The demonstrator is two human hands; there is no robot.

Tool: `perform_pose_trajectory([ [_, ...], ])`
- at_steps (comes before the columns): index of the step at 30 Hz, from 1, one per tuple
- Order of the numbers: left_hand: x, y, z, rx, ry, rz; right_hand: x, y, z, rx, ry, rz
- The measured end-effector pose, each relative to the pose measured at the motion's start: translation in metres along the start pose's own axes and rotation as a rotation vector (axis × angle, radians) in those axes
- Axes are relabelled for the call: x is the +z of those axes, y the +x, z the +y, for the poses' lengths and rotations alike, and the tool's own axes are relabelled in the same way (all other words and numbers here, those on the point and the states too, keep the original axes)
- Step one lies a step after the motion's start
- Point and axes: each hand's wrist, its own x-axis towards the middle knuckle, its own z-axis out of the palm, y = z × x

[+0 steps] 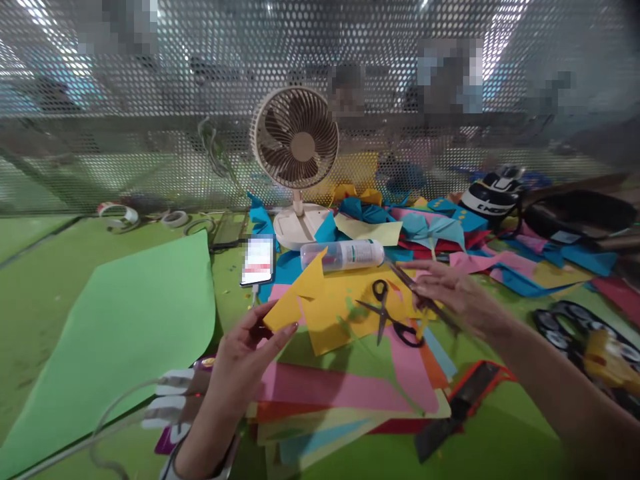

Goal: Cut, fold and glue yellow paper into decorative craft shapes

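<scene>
My left hand (245,357) pinches a folded piece of yellow paper (290,305) between thumb and fingers. On the right, my right hand (460,300) has its fingers closed round a long thin dark tool (406,277), blurred, its kind unclear. Between the hands, black-handled scissors (383,315) lie with blades apart on a yellow sheet (330,323). Under that sheet is a stack of coloured paper, with a pink sheet (325,387) showing. A clear bottle with a white label (364,254) lies on its side just beyond the yellow sheet.
A fan (303,147) stands behind, before a perforated metal screen (200,87). A plugged-in phone (258,260) lies left of the bottle. A large green sheet (135,333) covers the left. A red-and-black cutter (470,397) lies front right; paper scraps (430,230) are heaped at the back.
</scene>
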Motion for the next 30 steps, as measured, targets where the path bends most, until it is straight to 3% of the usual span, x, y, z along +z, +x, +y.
perform_pose_trajectory([
  [4, 0.000, 0.001, -0.001, -0.015, -0.062, 0.023, 0.004, -0.002, -0.001, 0.016, 0.484, 0.011],
  [7, -0.001, 0.001, -0.002, -0.020, -0.053, 0.009, 0.009, -0.005, -0.002, -0.004, 0.544, 0.019],
  [14, 0.001, -0.001, 0.002, -0.030, -0.019, 0.011, 0.007, -0.020, -0.018, -0.008, 0.317, 0.178],
  [18, 0.002, -0.002, 0.002, -0.033, -0.020, -0.001, 0.011, -0.007, -0.020, -0.085, 0.238, 0.201],
  [25, 0.005, -0.003, 0.004, -0.070, -0.059, 0.017, 0.051, 0.033, 0.015, -0.235, -0.209, 0.179],
  [30, 0.009, -0.003, 0.007, -0.065, -0.037, 0.043, 0.059, 0.042, 0.032, -0.247, -0.348, 0.107],
])
